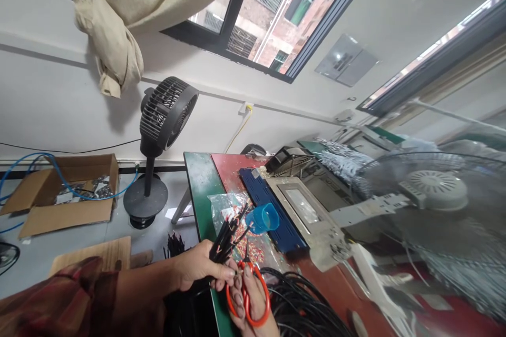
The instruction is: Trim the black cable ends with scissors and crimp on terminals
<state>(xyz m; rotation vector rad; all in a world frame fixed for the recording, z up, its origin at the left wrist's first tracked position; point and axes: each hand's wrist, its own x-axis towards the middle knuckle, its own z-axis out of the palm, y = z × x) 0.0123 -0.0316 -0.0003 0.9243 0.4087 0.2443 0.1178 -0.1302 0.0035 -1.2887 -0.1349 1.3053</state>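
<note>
Scissors in your right, cables in your left, over the table edge!

Here in the head view, your left hand [197,264] grips a bundle of black cables [225,237], their stripped-looking ends fanning upward, while your right hand [255,295] has its fingers through the orange loops of the scissors [267,300], dark blades pointing up toward the blue cup [262,219]. Your fingertips come together right beside the loops; whether they touch, you can't tell from here. Small colourful bits [255,253] lie scattered just beyond the blades, near a clear plastic bag [221,204] on the green-topped table [202,189]. A coil of black cable [302,303] sits to the right of your right hand, and the blue panel [290,237] stretches out behind the cup.
</note>
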